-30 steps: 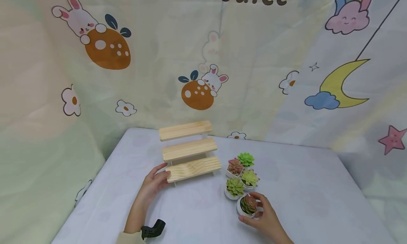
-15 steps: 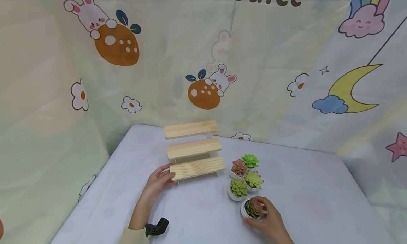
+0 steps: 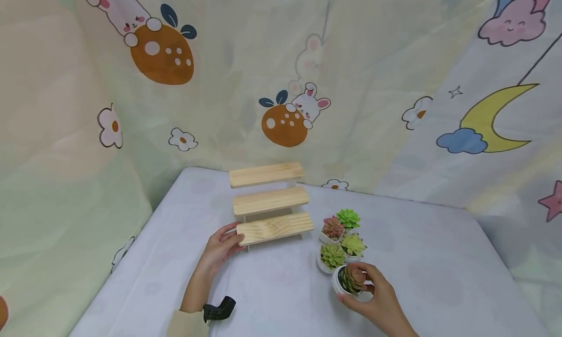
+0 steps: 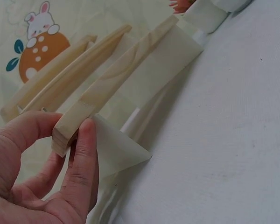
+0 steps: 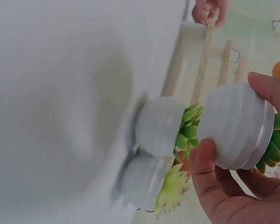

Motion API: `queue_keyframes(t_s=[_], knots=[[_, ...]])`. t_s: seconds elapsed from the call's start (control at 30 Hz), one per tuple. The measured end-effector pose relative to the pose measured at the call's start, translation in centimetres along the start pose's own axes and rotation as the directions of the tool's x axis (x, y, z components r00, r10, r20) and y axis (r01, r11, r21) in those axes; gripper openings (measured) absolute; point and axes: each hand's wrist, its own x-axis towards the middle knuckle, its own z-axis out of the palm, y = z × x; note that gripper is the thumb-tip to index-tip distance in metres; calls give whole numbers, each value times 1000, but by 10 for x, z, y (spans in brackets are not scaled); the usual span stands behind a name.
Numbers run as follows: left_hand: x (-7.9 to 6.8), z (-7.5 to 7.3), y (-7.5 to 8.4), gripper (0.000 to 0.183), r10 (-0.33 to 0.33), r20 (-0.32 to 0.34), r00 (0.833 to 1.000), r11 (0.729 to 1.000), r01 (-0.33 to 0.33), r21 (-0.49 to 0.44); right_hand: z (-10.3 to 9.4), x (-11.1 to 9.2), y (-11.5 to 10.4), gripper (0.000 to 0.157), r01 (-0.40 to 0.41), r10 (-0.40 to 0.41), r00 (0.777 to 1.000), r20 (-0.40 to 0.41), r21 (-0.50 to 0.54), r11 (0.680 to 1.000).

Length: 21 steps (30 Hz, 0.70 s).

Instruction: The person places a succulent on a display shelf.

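Note:
A three-tier wooden display stand (image 3: 274, 227) with pale boards and whitish supports stands at the table's middle. My left hand (image 3: 221, 249) pinches the left end of its lowest board, thumb and fingers on opposite faces in the left wrist view. With my right hand (image 3: 373, 294) I grip a potted succulent (image 3: 352, 278), reddish-green leaves in a round white ribbed pot (image 5: 235, 126). That pot hangs clear of the tablecloth in the right wrist view. Just behind it are a yellow-green succulent (image 3: 332, 255), another pale one (image 3: 353, 244), a reddish one (image 3: 333, 227) and a bright green one (image 3: 349, 218).
A white cloth covers the table (image 3: 421, 259). Behind it hangs a printed curtain (image 3: 360, 108) with rabbits, a moon and flowers. A black device (image 3: 219, 308) is strapped at my left wrist.
My right hand has lifted the reddish-green succulent off the tablecloth. The left hand keeps its hold on the stand's lowest board. The head view has shifted slightly.

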Motion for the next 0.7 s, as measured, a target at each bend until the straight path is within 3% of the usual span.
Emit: queue_keyframes(t_s=[0.3,0.53,0.7], knots=[[1,-1,1,52,15,16,1000,1000,-15,-18,8,10,-20,66,116,-114,993,-40,57,992],[0,-2,-2,52,18,24,1000,999,-17,-38,15,22,-33,64,230,-225,972,-64,94,969],[0,-1,-5,51,28,19,999,999,-27,-43,20,34,-44,64,264,-261,965,-39,148,953]])
